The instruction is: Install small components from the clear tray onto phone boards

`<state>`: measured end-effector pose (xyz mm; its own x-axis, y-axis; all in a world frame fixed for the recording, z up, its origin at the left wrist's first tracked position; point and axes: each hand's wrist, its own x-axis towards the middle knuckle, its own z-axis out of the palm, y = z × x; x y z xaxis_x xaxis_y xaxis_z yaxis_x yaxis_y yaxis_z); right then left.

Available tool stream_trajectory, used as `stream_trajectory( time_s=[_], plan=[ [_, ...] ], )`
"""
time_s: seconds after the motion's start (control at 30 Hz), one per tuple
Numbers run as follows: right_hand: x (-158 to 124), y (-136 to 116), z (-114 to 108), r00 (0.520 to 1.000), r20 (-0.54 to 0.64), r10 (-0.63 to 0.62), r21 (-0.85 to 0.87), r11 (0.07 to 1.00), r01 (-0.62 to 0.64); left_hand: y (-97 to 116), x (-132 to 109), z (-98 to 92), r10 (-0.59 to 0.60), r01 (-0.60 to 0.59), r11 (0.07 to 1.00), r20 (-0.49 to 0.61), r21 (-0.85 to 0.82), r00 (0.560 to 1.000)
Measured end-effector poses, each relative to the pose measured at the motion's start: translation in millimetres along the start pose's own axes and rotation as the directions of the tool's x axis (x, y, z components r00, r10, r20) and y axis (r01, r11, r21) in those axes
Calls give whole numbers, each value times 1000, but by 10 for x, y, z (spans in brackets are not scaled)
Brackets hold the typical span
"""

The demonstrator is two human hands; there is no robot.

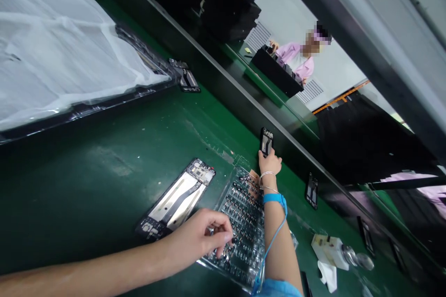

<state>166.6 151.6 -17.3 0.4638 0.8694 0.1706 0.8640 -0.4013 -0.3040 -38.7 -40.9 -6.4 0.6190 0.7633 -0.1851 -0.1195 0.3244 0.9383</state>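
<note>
At the back edge of the green bench, my right hand (270, 164) grips the lower end of an opened phone body (267, 139), thumb along its left side. A blue wrist strap (275, 198) with a cord is on that arm. My left hand (215, 233) is curled, thumb and fingertips together, over a clear plastic tray (240, 213) of small dark parts. Whatever its fingertips may hold is too small to make out. Beside it on the left lies a larger-looking opened phone body (179, 195), circuit board at the top and a dark flex strip down the middle.
White sheeting covers a dark tray (87, 106) at the left, with another phone body (188, 79) beside its corner. More phone bodies (311, 190) lie along the back ledge. A white bottle (329, 250) lies at the right. A person in pink (296, 55) sits beyond the ledge.
</note>
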Motion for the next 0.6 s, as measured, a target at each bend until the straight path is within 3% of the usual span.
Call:
stream_trajectory(
  time_s=[0.1, 0.2, 0.33, 0.4, 0.47, 0.53, 0.6],
  plan=[
    [42, 62, -201, 999, 1, 49, 151, 987, -49, -8, -2, -24, 31, -31, 1000, -20, 3, 999],
    [-212, 197, -501, 999, 37, 1, 333, 943, -13, -8, 9, -65, 110, -114, 993, -90, -36, 990],
    [-1205, 417, -810, 984, 33, -177, 471, 871, 141, 52, 26, -127, 202, -240, 955, -210, -175, 957],
    [-1786, 524, -875, 935, -65, -350, 377, 859, 348, 97, 20, -148, 202, -262, 937, -255, -230, 946],
    [-2233, 617, -884, 907, -121, -404, 405, 814, 416, 130, 1, -150, 172, -233, 948, -264, -219, 949],
    [-2470, 682, -857, 956, 7, -292, 609, 760, 228, 133, -25, -126, 139, -172, 972, -197, -158, 970],
    [-2523, 710, -823, 977, 190, -101, 763, 641, -82, 103, -50, -83, 88, -92, 989, -36, -120, 995]
  ],
)
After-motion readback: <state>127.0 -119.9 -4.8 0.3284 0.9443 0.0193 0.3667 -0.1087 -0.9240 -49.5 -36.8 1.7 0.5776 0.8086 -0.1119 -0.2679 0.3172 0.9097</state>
